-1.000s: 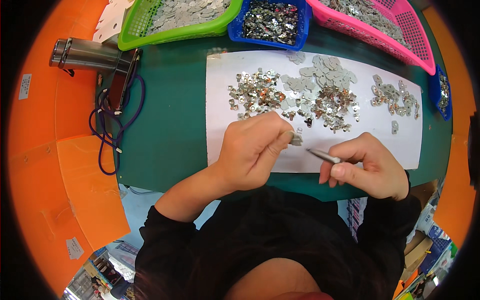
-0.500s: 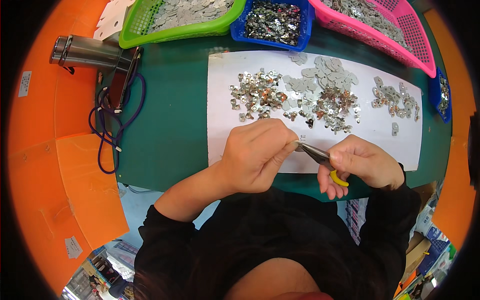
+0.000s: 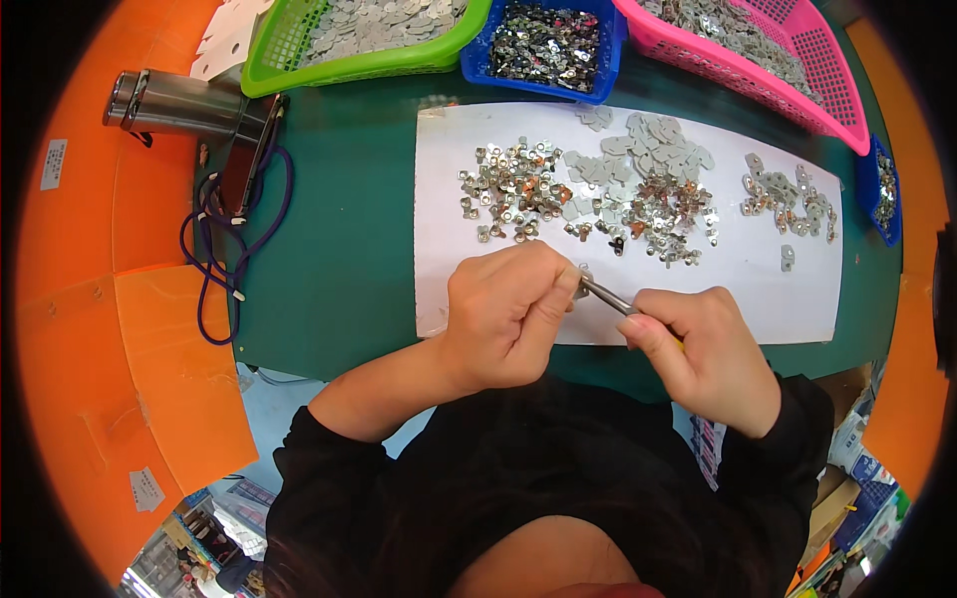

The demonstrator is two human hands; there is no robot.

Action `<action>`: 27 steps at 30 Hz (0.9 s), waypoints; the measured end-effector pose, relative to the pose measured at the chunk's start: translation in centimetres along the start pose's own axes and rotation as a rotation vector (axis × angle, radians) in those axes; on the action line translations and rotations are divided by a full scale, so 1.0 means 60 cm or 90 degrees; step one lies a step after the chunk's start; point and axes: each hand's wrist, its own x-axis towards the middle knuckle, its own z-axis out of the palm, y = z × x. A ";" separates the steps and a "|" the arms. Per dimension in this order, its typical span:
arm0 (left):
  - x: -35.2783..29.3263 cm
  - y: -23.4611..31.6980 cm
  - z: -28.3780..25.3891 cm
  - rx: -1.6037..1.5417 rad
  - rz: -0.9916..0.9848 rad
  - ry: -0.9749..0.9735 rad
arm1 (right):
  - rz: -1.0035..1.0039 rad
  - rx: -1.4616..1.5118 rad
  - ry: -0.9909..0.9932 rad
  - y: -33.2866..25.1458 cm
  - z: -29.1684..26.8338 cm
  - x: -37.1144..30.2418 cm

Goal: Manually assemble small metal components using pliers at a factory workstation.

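Observation:
My left hand [image 3: 508, 314] is closed, pinching a small grey metal piece [image 3: 584, 286] between thumb and forefinger. My right hand [image 3: 703, 349] is wrapped round a pair of pliers [image 3: 610, 297], whose jaws point left and meet the piece at my left fingertips. Most of the pliers' handle is hidden in my palm. Both hands are over the near edge of a white sheet [image 3: 738, 309]. Beyond them on the sheet lie a pile of small shiny metal fittings [image 3: 513, 184], a mixed pile of metal fittings [image 3: 673, 214], and flat grey plates [image 3: 653, 145].
At the back stand a green basket [image 3: 364, 72], a blue bin [image 3: 543, 88] and a pink basket [image 3: 743, 88], all holding small parts. More grey pieces [image 3: 788, 194] lie at the sheet's right. A steel flask [image 3: 184, 103] and a purple cord [image 3: 284, 204] lie left on the green table [image 3: 329, 259].
My right hand has turned and rolled over the pliers, so the yellow handle loop is now mostly hidden. The jaws have shifted slightly left and up, along with my left fingertips.

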 end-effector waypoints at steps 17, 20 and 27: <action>0.030 -0.005 -0.019 -0.094 -0.031 -0.142 | -0.011 -0.063 0.009 -0.006 -0.044 0.001; 0.033 -0.005 -0.022 -0.078 0.000 -0.174 | 0.002 -0.082 -0.072 -0.006 -0.061 0.002; 0.035 -0.011 -0.020 -0.099 0.013 -0.205 | -0.004 -0.040 -0.153 -0.006 -0.077 0.015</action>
